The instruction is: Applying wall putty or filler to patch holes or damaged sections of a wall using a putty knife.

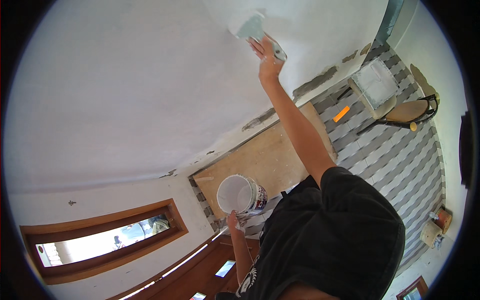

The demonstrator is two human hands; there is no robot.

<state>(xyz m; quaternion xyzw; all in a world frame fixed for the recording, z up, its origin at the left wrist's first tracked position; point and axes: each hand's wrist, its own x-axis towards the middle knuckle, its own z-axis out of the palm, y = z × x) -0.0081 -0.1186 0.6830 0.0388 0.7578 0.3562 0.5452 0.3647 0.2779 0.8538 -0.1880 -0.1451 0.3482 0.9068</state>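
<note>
My right hand (270,57) is raised at the top centre, wrapped round the handle of a wide putty knife (250,27), whose blade, with pale grey-green material on it, is against the white wall (125,90). My left hand (234,225) grips a white plastic bucket (232,192) at its near lower side; white smears show on the hand. The bucket is tilted toward me, showing its pale inside. Grey rough patches run along the bottom of the wall.
Below are a plywood board (260,150) and patterned tiles (375,155). At right stand a chair (407,110), a paint-smeared tray (375,82) and an orange strip (341,114); containers (430,232) sit lower right. A wooden-framed window (100,212) and wooden door (200,270) are lower left.
</note>
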